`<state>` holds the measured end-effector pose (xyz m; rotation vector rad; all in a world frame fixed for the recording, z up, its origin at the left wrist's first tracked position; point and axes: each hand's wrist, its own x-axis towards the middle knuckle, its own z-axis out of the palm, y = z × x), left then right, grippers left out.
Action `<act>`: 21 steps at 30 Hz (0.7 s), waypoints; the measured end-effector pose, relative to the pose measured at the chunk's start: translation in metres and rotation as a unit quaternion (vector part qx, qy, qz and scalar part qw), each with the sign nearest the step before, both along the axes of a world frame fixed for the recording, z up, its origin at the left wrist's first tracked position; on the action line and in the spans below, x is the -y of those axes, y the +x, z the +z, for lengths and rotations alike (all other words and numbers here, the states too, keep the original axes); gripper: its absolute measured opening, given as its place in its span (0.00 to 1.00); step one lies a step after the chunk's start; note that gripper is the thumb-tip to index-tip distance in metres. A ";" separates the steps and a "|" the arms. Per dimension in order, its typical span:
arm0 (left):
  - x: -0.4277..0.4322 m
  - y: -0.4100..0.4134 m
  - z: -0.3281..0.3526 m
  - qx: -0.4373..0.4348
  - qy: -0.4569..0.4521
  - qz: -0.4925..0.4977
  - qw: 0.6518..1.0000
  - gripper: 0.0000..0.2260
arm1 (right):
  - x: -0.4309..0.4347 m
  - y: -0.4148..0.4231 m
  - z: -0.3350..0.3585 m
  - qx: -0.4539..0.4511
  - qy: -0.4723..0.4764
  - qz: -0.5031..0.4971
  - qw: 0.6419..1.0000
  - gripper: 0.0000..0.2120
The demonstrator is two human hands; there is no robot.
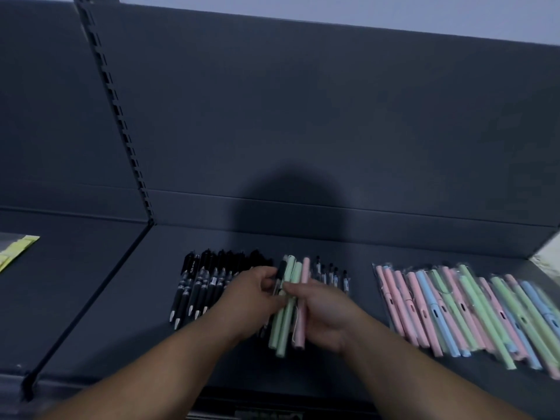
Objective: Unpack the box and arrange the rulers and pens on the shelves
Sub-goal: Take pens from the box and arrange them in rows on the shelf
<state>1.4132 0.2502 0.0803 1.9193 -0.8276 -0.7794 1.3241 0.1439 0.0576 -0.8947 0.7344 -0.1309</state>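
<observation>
Step judged: sorting a mixed handful above the dark grey metal shelf (121, 313). Bundle of pastel green and pink plastic pens (288, 325) is clasped by the right hand (328, 313), fingers curled round its middle. A black-capped pen (280, 272) at its edge is pinched by the left hand (257, 291). It should be drawn out lengthwise, the bundle kept squeezed, then laid parallel with the row of black retractable pens (209, 283) alongside. Containers: box not in view; clear plastic sleeves (454, 310) at right hold pink, blue and green pens.
</observation>
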 end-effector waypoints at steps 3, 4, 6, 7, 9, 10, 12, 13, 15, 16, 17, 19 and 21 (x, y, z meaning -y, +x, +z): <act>0.001 0.002 -0.002 -0.010 -0.023 0.013 1.000 0.23 | -0.001 -0.002 0.002 -0.011 -0.044 -0.013 0.999 0.12; 0.001 0.002 -0.003 -0.015 -0.023 0.019 0.999 0.22 | -0.001 -0.002 0.003 -0.015 -0.051 -0.013 0.999 0.11; 0.001 0.005 -0.005 -0.035 -0.018 0.034 0.999 0.20 | -0.001 -0.003 0.006 -0.026 -0.061 -0.018 0.998 0.09; 0.001 0.006 -0.006 -0.049 -0.021 0.042 0.998 0.18 | 0.000 -0.003 0.008 -0.036 -0.065 -0.025 0.997 0.09; 0.001 0.010 -0.004 0.001 -0.023 0.049 0.999 0.13 | 0.007 -0.005 0.012 -0.055 -0.071 -0.045 0.995 0.13; 0.002 0.014 -0.002 0.066 -0.018 0.043 0.997 0.11 | 0.014 -0.007 0.014 -0.063 -0.075 -0.062 0.993 0.14; 0.004 0.018 0.004 0.188 -0.019 0.017 0.982 0.08 | 0.031 -0.015 0.017 -0.065 -0.077 -0.096 0.990 0.15; 0.007 0.017 0.006 0.237 -0.029 -0.004 0.971 0.07 | 0.039 -0.020 0.019 -0.063 -0.074 -0.113 0.989 0.14; 0.015 0.013 0.004 0.309 -0.055 -0.051 0.948 0.08 | 0.053 -0.031 0.021 -0.062 -0.064 -0.134 0.987 0.14; 0.019 0.009 0.001 0.335 -0.063 -0.077 0.937 0.09 | 0.057 -0.036 0.021 -0.065 -0.061 -0.133 0.987 0.13; 0.024 0.005 -0.003 0.354 -0.067 -0.103 0.927 0.10 | 0.058 -0.040 0.021 -0.069 -0.060 -0.127 0.988 0.12; 0.034 0.000 -0.015 0.368 -0.057 -0.145 0.917 0.12 | 0.057 -0.047 0.021 -0.078 -0.065 -0.108 0.989 0.10; 0.041 -0.001 -0.025 0.378 -0.034 -0.173 0.909 0.14 | 0.055 -0.053 0.018 -0.075 -0.065 -0.098 0.990 0.11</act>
